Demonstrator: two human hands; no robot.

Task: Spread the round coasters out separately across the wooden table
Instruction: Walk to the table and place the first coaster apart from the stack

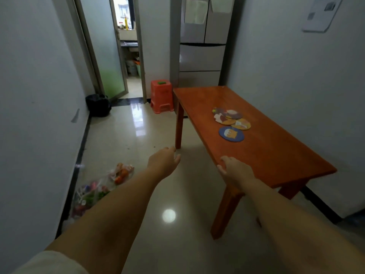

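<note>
Several round coasters lie in a loose, partly overlapping cluster [227,116] near the middle of the wooden table [266,153]. A blue coaster [231,134] lies nearest me, just apart from a yellow one [241,124]. My left hand [164,162] hovers over the floor left of the table, fingers apart and holding nothing. My right hand [235,171] is at the table's near left edge, its fingers curled by the rim with nothing in them. Both hands are well short of the coasters.
An orange plastic stool [161,95] stands by the table's far left corner, with a fridge [203,46] behind it. Plastic bags of food [102,186] lie on the tiled floor by the left wall. A black bin [98,105] sits near the doorway.
</note>
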